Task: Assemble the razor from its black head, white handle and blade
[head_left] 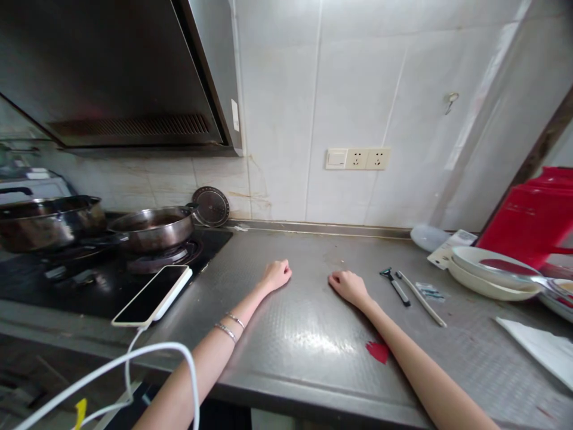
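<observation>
My left hand (276,275) rests on the metal counter (308,322), its fingers curled into a fist. Two silver bracelets (229,327) circle that wrist. Opposite it, my right hand (350,287) also lies closed on the counter, with a gap between the two fists. Nothing shows in either hand. Right of my right hand lie a razor (396,288), a slim white stick-like handle (421,298) and a small clear packet (430,292) with blue-green pieces. A red heart-shaped piece (377,352) sits beside my right forearm.
Left stands a black stove (215,242) with a steel pan (154,230) and a larger pot (49,221). A phone (154,295) with a white cable (147,347) overhangs its edge. At right are stacked bowls (492,283), a red container (528,215) and white paper (539,349).
</observation>
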`<action>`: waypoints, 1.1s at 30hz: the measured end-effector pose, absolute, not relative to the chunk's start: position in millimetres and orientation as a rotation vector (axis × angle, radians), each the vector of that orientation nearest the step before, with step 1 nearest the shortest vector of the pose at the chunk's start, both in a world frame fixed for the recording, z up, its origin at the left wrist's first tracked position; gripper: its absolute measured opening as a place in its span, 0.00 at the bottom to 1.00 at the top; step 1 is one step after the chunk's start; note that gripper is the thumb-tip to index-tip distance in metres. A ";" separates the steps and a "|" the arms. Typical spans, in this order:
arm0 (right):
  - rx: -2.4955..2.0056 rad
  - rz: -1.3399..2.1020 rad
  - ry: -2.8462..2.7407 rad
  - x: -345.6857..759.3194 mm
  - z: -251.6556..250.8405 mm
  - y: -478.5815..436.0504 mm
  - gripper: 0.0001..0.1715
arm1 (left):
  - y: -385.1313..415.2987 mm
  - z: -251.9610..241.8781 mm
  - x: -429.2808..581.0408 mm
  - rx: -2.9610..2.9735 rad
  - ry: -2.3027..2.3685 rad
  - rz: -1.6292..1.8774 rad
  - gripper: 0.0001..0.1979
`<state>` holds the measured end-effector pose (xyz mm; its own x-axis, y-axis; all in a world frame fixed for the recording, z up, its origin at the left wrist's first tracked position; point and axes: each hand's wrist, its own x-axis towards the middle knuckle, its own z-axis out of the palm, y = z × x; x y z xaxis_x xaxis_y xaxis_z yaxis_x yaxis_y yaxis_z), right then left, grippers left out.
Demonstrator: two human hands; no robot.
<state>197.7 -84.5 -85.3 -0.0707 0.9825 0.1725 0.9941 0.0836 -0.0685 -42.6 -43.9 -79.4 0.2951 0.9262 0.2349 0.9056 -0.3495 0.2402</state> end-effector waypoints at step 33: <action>-2.217 0.329 -1.671 345.4 -26.5 -99.6 0.20 | -40.5 -89.9 -49.4 2.502 1.640 0.578 0.09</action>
<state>345.4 -99.6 -26.5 0.2796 0.9599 0.0217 0.8801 -0.2472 -0.4054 -49.4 -40.5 -89.9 0.3499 0.9000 0.2600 0.8641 -0.4172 0.2815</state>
